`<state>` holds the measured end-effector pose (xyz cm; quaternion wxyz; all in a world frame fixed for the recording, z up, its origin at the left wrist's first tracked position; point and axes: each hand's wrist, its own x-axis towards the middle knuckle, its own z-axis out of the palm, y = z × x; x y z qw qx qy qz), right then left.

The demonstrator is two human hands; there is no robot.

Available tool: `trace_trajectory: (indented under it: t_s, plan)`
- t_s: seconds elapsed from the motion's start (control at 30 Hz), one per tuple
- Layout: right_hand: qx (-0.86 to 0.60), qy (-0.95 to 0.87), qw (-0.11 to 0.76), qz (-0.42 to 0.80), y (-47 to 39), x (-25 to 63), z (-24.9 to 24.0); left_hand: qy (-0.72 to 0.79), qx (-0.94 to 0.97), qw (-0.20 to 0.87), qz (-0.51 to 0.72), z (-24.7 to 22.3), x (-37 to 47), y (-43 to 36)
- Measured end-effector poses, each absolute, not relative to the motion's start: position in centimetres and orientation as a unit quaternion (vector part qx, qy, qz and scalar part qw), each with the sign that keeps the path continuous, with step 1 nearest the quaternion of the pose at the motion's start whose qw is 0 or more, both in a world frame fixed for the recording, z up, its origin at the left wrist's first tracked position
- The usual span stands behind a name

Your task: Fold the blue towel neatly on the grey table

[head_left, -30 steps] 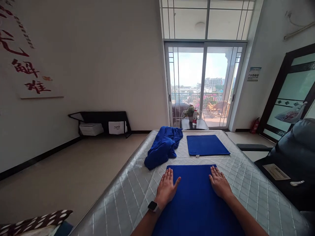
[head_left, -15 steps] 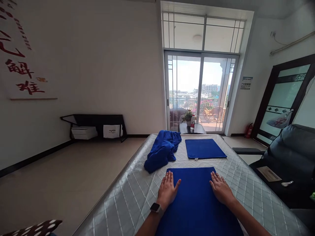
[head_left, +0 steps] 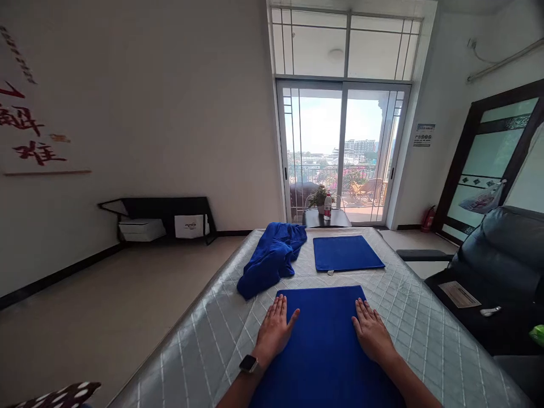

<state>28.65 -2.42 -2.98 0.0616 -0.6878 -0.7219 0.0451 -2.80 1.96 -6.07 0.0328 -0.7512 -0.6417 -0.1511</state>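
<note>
Item: smooth flat rectangle of deep blue cloth point(head_left: 325, 351), laid on a silver-grey quilted mattress point(head_left: 199, 340), nearest the person; its near end runs out of view.
Left hand point(head_left: 273, 330): palm down along the cloth's left edge by the far corner, thumb spread; square dark-faced watch point(head_left: 249, 364) at the wrist.
Right hand point(head_left: 373, 330): palm down along the right edge, by the other far corner.
Grip, both: flat, fingers extended, clamped on nothing.
Beyond: second flat blue cloth rectangle point(head_left: 348, 253), small white tag point(head_left: 330, 272) at its near edge; to its left, crumpled blue cloth heap point(head_left: 272, 258).
Step in hand, as judged: smoothing and squaring the near rectangle. Next move seems to call for light, even pressure from both palms, edges left straight
</note>
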Motion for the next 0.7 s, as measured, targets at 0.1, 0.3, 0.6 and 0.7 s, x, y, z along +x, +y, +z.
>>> trace_trajectory:
  t_s: [0.1,0.3,0.6,0.7]
  plan:
    - [-0.689,-0.719,0.067,0.058,-2.5,28.8,-2.8,-0.643,-0.752,0.035,-0.141,-6.3,-3.0,2.1]
    - [-0.692,-0.712,0.084,0.078,-2.5,29.0,-2.8,-0.644,-0.757,0.042,-0.105,-4.9,-1.2,2.0]
    - [-0.675,-0.732,0.071,0.056,-2.8,29.3,-3.1,-0.440,-0.889,-0.038,-0.120,-2.8,14.8,-2.4]
    - [-0.664,-0.744,0.061,0.044,-2.8,29.5,-3.3,-0.446,-0.883,-0.047,-0.139,-3.2,16.4,-2.6]
